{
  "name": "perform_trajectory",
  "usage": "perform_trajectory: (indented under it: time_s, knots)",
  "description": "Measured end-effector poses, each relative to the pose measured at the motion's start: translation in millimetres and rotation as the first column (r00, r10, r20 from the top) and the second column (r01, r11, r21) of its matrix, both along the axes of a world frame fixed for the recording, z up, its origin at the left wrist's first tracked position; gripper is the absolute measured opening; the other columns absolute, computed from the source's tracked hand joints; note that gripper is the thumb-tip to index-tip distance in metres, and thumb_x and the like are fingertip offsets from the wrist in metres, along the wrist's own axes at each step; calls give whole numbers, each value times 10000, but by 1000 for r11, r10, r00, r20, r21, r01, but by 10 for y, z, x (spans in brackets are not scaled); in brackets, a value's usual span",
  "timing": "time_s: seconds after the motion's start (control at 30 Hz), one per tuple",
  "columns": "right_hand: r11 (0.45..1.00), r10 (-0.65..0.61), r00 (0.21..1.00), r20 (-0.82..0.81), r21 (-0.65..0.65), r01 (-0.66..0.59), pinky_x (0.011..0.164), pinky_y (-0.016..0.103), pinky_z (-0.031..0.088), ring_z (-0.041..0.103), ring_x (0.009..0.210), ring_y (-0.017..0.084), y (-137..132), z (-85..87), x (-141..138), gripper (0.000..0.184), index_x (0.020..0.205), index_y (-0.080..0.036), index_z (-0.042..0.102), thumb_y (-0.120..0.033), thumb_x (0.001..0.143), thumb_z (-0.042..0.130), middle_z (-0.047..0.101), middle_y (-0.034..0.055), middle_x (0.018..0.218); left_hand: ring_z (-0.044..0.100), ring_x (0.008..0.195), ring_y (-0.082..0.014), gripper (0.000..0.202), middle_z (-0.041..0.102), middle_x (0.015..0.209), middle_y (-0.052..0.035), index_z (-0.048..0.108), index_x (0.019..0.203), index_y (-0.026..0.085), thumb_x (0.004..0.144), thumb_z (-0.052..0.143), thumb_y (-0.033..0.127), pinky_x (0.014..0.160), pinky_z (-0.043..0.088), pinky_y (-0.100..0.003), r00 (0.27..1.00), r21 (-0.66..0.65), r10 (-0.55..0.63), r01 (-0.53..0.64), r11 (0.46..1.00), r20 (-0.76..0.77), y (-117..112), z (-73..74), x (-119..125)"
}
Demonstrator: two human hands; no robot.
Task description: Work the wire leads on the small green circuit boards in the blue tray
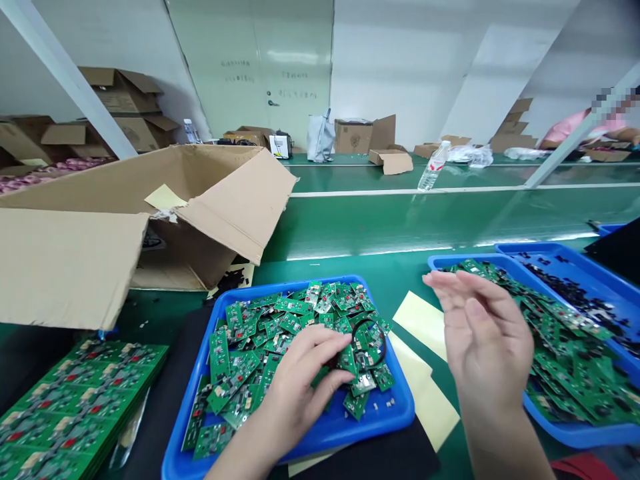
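Observation:
My left hand (303, 380) reaches into a blue tray (395, 410) heaped with small green circuit boards (260, 340). Its fingers curl around one of the boards near the tray's right side, beside a black ring (371, 340) lying on the pile. My right hand (483, 333) hovers open above the gap between this tray and a second blue tray (560, 427), fingers stretched out and holding nothing. That second tray is also full of green boards (565, 353).
A large open cardboard box (150, 227) lies on its side at the left. Stacked green board panels (70, 407) sit at lower left. Yellow paper sheets (423, 373) lie between the trays. A third blue tray (575, 273) holds dark parts. A water bottle (433, 167), further boxes and a seated person (580, 127) are across the green bench.

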State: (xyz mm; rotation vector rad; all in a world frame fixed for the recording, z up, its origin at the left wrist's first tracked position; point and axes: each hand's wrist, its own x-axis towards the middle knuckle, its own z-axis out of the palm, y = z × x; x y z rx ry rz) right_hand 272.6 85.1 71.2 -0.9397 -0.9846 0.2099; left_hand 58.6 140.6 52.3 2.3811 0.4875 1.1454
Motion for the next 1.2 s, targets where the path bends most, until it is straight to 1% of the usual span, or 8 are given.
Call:
perform_trajectory:
  time_s: [0.1,0.23,0.3,0.37,0.53,0.8,1.0,1.2]
  knots:
    - [987,115,965,236,-140,-84,1031,504,391,657,960,211,-142,203,-28,211,975,-247,665,-146,887,501,708,13,940,612,973,-174,308,636,999,-63,563,1131,161,831,604,105,981,449,-400,999,220,-10,1,975,43,-10,3,-9]
    - [858,446,703,554,-489,-158,1108,509,265,637,992,200,-309,374,-219,226,1065,-256,617,-195,849,594,694,9,1018,604,920,-158,268,612,959,-37,619,1069,209,864,526,64,944,439,-436,999,342,28,-41,939,44,-40,-2,-61]
    - [748,574,652,495,-640,-173,1122,508,228,646,956,187,-332,366,-315,213,1082,-238,603,-240,871,572,692,16,1030,593,848,-139,271,609,913,-28,614,1081,202,871,511,65,864,465,-389,998,344,13,-33,938,61,-41,-18,-82]
    - [670,626,674,392,-713,-208,1128,512,201,656,912,179,-323,307,-378,183,1051,-224,615,-249,891,531,701,17,1009,582,827,-138,247,613,906,-41,601,1071,155,853,535,59,773,482,-338,995,341,-10,-25,940,100,-31,-37,-89]
    - [566,603,783,155,-775,-282,1107,509,228,666,822,190,-261,146,-400,168,956,-213,656,-289,872,533,716,21,857,580,838,-146,122,604,919,-55,610,919,135,856,525,75,742,471,-323,993,352,-27,-15,936,113,-9,-36,-90]
    - [682,535,790,300,-705,-194,1016,481,335,596,702,155,-285,102,-404,127,734,-208,586,-223,841,519,623,-10,694,588,733,-128,136,626,793,-19,602,813,167,830,518,63,677,452,-297,988,335,105,-137,932,113,-54,75,-25]
    - [802,458,737,496,-589,-102,1027,465,320,568,647,120,-369,52,-602,134,742,-207,511,-137,848,470,603,-21,691,584,691,-137,119,628,746,-11,597,760,186,784,550,80,654,454,-307,980,239,157,-183,954,124,-57,69,8]
    - [799,433,771,468,-595,-88,997,440,364,547,600,111,-368,11,-601,136,714,-204,502,-144,830,468,576,-30,658,587,654,-139,131,627,721,-8,590,711,203,786,539,108,624,463,-304,974,196,175,-201,960,144,-54,126,4]
